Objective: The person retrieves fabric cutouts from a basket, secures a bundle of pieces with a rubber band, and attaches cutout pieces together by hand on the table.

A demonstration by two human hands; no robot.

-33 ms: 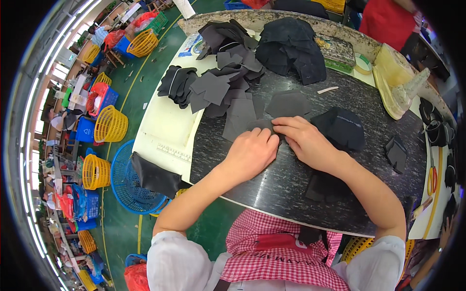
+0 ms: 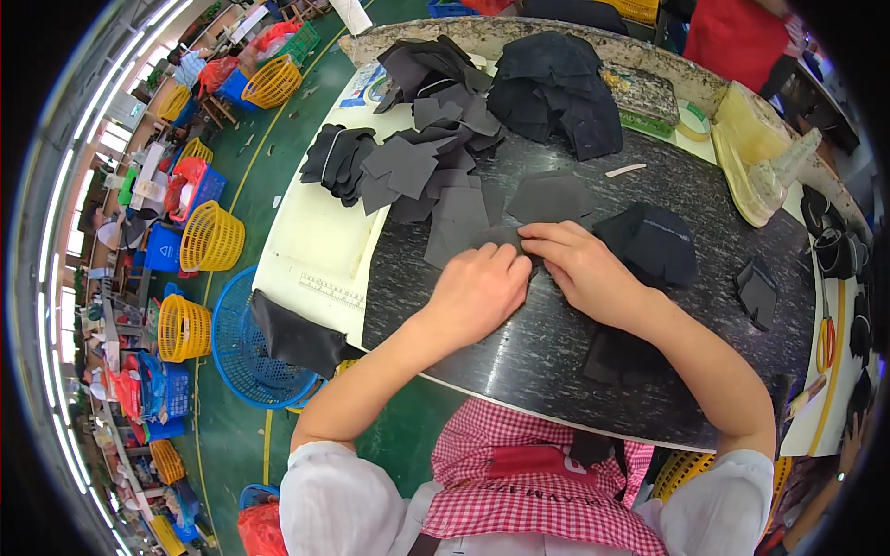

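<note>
At our far left, a yellow basket (image 2: 211,237) stands on the green floor (image 2: 222,445). Next to it, by the edge of our worktop (image 2: 519,371), sits a blue basket (image 2: 225,347), with a black sheet (image 2: 298,338) lying partly over it. On the white left part of the worktop we see a ruler (image 2: 332,289) and, farther back, a tied black bundle (image 2: 338,165). Loose grey pieces (image 2: 403,165) overlap beside it, spreading onto the dark board.

Our left hand (image 2: 482,292) has its fingers curled and close together, the tips down at a grey panel (image 2: 494,237). That panel lies flat on the dark board before us, just right of the loose pieces. Behind it rests another panel (image 2: 552,196), and at the back stands a black stack (image 2: 556,93). Our right hand (image 2: 586,269) meets the grey panel from the other side, fingers bent, tips lowered near the left ones. We cannot tell whether either hand pinches it.

Right of our hands lie a pale strip (image 2: 626,171), a black pile (image 2: 649,243), a tape roll (image 2: 692,122), a yellowish container (image 2: 746,139), a small black piece (image 2: 757,295) and orange-handled scissors (image 2: 825,345).
</note>
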